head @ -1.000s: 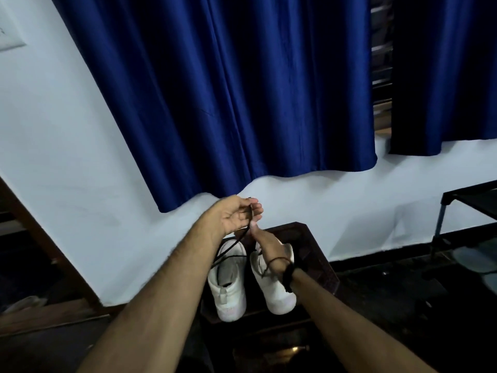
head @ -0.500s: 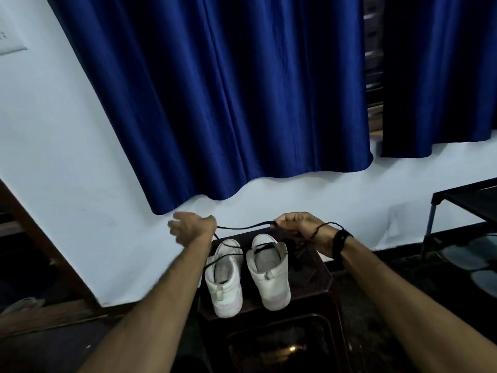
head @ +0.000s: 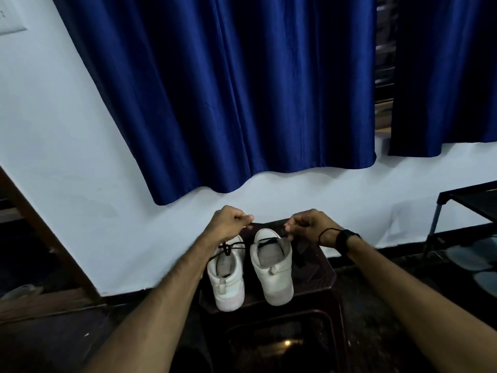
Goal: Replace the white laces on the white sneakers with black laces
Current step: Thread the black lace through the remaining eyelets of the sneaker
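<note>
Two white sneakers stand side by side on a dark brown stool (head: pixel 320 284), heels toward me: the left sneaker (head: pixel 227 281) and the right sneaker (head: pixel 274 270). A black lace (head: pixel 231 247) runs across their collars, with a knot-like bunch over the left one. My left hand (head: pixel 228 224) hovers above the left sneaker, fingers curled, pinching the lace. My right hand (head: pixel 309 227), with a black band and thread at the wrist, pinches the lace above the right sneaker. No white lace is visible.
Blue curtains (head: pixel 242 90) hang on the white wall behind the stool. A dark metal rack (head: pixel 468 200) stands at the right with pale footwear under it. A brown wooden frame (head: pixel 40 232) slants at the left. The floor is dark.
My hands have come closer together and sunk a little toward the sneakers. The lace, stretched taut between them half a second ago, now hangs slacker over the sneaker collars.
</note>
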The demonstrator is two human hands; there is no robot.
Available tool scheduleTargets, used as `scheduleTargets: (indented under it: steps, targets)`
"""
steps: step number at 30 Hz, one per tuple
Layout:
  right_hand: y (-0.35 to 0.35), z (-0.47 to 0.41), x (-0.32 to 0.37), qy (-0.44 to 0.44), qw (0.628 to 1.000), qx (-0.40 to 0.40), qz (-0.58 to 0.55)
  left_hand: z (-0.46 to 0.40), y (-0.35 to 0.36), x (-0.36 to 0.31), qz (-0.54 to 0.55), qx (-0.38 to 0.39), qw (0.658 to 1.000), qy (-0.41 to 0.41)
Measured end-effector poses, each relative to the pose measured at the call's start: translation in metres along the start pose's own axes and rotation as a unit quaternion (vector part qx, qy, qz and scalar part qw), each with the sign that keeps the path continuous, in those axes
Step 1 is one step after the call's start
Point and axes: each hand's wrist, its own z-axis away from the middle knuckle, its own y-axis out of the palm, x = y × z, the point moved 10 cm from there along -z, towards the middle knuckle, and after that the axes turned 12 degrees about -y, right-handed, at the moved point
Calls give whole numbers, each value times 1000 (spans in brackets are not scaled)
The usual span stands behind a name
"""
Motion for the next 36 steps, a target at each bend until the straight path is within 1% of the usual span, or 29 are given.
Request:
scheduleTargets:
  steps: [1, 2, 3, 4, 5, 6, 8, 11, 12, 14, 16, 17, 19, 21, 24, 28, 32, 34, 36]
  targets:
    - [-1, -1, 2, -2, 999, -24, 26, 1, 3, -2, -58, -21, 998, 13]
    - [0, -3, 4, -3, 998, -52, 46, 2, 10, -11, -76, -25, 996, 36]
    - [2, -6, 8, -6, 995, -80, 54, 6, 20, -21, -28, 6, 999, 46]
    - [6, -9, 12, -11, 993, -105, 57, 11, 35, -30, 51, 64, 996, 41]
    - [7, -12, 16, -17, 989, -130, 66, 17, 49, -38, 118, 121, 985, 25]
    - [8, -15, 18, -19, 985, -150, 83, 20, 59, -44, 154, 153, 976, 13]
    - [6, -19, 15, -12, 980, -172, 104, 17, 70, -43, 132, 170, 977, -4]
    - [8, -17, 4, -5, 980, -146, 134, 6, 66, -28, 26, 115, 993, -8]
    - [10, -16, -2, -3, 982, -138, 132, 2, 65, -24, 8, 99, 995, -1]
    - [9, -12, -13, 8, 980, -152, 129, -3, 62, -17, -6, 70, 998, -1]
    - [5, -10, -28, 53, 973, -177, 141, -6, 61, -11, 13, 27, 999, -20]
    - [8, -11, -36, 86, 970, -168, 151, -7, 61, -10, 19, 3, 999, -30]
    - [20, -15, -48, 143, 967, -112, 181, -3, 64, -18, 7, -29, 999, -33]
    - [31, -18, -56, 173, 965, -73, 184, 1, 71, -28, -22, -53, 998, -29]
    - [39, -13, -75, 199, 962, -94, 159, 4, 81, -30, -80, -89, 993, -25]
    - [42, -2, -101, 217, 962, -154, 69, 5, 95, -21, -183, -125, 975, -4]
    - [53, 2, -132, 256, 947, -183, -59, 5, 95, -21, -205, -152, 967, 13]
    - [65, 3, -147, 253, 938, -192, -141, 5, 97, -23, -214, -159, 964, 22]
    - [72, 7, -149, 246, 916, -212, -235, 7, 96, -25, -216, -167, 962, 27]
